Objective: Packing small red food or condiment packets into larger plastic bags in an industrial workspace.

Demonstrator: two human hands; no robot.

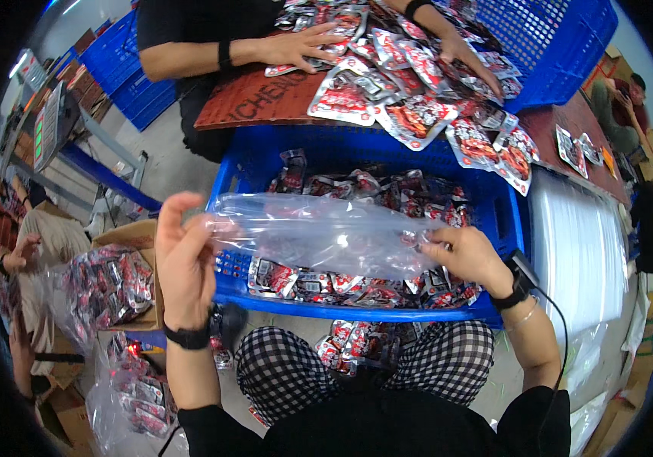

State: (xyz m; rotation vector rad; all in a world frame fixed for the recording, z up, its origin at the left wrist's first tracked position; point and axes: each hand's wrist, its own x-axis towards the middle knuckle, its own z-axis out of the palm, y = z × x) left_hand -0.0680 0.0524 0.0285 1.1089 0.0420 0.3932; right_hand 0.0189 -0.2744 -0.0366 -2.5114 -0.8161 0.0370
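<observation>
A clear plastic bag (326,234) is stretched sideways between my hands, with nothing seen inside it. My left hand (186,257) grips its left end between thumb and fingers. At the other end, my right hand (466,254) pinches the plastic. Below the bag stands a blue plastic crate (355,311) holding many small foil food pouches (272,277), some seen blurred through the film. More pouches (418,117) are heaped on the reddish-brown board (258,100) beyond the crate, several hanging over its front edge.
Across the board, a co-worker's hands (298,48) rest on the pouch heap. A tipped blue basket (561,51) stands behind it. A stack of clear plastic bags (578,245) lies at right. On the left are a pouch-filled bag in a cardboard box (126,231) and a scale (49,128).
</observation>
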